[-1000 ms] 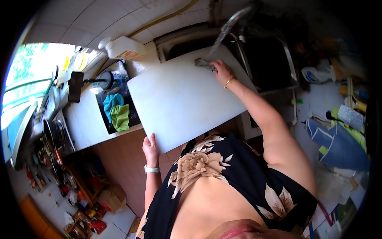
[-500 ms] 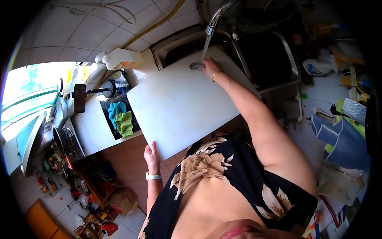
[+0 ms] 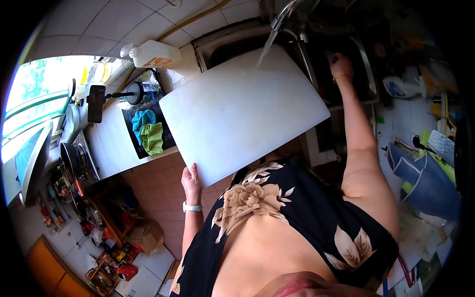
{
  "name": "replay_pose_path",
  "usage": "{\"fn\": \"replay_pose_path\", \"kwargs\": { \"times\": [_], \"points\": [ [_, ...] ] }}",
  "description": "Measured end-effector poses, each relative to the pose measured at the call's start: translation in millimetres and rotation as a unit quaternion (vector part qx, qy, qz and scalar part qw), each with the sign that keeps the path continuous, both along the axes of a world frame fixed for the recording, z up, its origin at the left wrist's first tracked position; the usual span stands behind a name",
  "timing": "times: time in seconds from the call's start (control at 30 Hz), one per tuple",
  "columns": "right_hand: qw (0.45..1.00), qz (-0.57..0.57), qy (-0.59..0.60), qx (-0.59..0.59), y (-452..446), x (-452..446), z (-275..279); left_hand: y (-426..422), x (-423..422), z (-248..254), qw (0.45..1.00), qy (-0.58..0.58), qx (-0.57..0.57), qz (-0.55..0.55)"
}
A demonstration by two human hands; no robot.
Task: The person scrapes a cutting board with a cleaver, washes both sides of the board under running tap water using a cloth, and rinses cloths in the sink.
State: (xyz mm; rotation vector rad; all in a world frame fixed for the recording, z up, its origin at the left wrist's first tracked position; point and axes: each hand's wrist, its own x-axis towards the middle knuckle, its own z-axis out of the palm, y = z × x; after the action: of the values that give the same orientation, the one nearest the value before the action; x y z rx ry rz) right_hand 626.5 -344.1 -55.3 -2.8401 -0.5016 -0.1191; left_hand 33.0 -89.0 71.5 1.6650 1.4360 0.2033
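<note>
A large white board (image 3: 242,109) lies slanted over the front of the left sink basin (image 3: 217,52). Water runs from the faucet (image 3: 278,24) onto its far edge. My left hand (image 3: 192,179) grips the board's near left corner, thumb up along the edge. Over the dark right basin (image 3: 358,59) is my right hand (image 3: 341,67), off the board, its fingers bent around something dark and hard to make out in the shadow.
A blue cloth (image 3: 143,121) and a green cloth (image 3: 152,138) lie left of the board. A phone (image 3: 96,104) on a holder stands beside them. Behind is a white jug (image 3: 157,54); a spray bottle (image 3: 402,87) lies at the right.
My right hand has left the board's surface with the small grey scrubber and moved right, over the right basin. My left hand has kept its hold on the board's corner.
</note>
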Motion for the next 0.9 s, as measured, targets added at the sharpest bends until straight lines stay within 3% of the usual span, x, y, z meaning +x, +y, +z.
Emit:
{"fn": "replay_pose_path", "kwargs": {
  "times": [0.03,0.1,0.13,0.17,0.23,0.33,0.4,0.5,0.57,0.73,0.8,0.9],
  "points": [
    [1.0,0.001,-0.002,0.0,3.0,-2.7,-0.2,-1.3,1.6,-1.4,1.0,-0.009,0.006,0.008],
    [0.976,0.123,-0.167,0.067,27.0,-21.4,4.4,-1.6,2.2,-5.5,1.0,-0.02,0.009,0.007],
    [0.968,0.132,-0.151,0.153,46.5,-36.2,7.8,-1.7,0.4,-5.5,1.0,-0.027,0.013,0.006],
    [0.971,0.11,0.003,0.213,62.6,-46.4,1.7,-2.1,-1.5,-2.2,1.0,-0.021,0.013,0.009],
    [0.962,0.103,0.118,0.222,89.4,-62.8,-8.6,-1.2,2.2,2.7,1.0,0.006,-0.009,-0.005],
    [0.976,0.083,0.135,0.151,109.2,-59.3,-51.9,-1.8,1.1,-0.4,1.0,0.005,-0.005,-0.012],
    [0.945,0.108,0.307,0.023,109.7,-44.0,-80.4,-2.0,-1.0,-3.6,1.0,0.008,-0.008,-0.015],
    [0.94,0.058,0.318,0.107,106.7,-39.5,-111.3,-4.6,-1.3,-9.8,1.0,0.01,-0.005,-0.01],
    [0.934,0.049,0.342,0.085,110.2,-27.0,-123.4,-4.7,-4.2,-19.9,1.0,0.009,-0.012,-0.01],
    [0.901,0.074,0.425,0.049,118.0,-16.9,-92.2,7.8,-29.2,-72.2,0.998,0.04,-0.033,-0.02],
    [0.884,0.008,0.418,0.208,111.4,-18.7,-87.5,13.7,-28.6,-88.5,0.998,0.03,-0.056,0.004],
    [0.856,0.03,0.457,0.24,109.8,-12.5,-79.0,19.4,-14.6,-96.0,0.995,0.006,-0.088,0.054]
  ]
}}
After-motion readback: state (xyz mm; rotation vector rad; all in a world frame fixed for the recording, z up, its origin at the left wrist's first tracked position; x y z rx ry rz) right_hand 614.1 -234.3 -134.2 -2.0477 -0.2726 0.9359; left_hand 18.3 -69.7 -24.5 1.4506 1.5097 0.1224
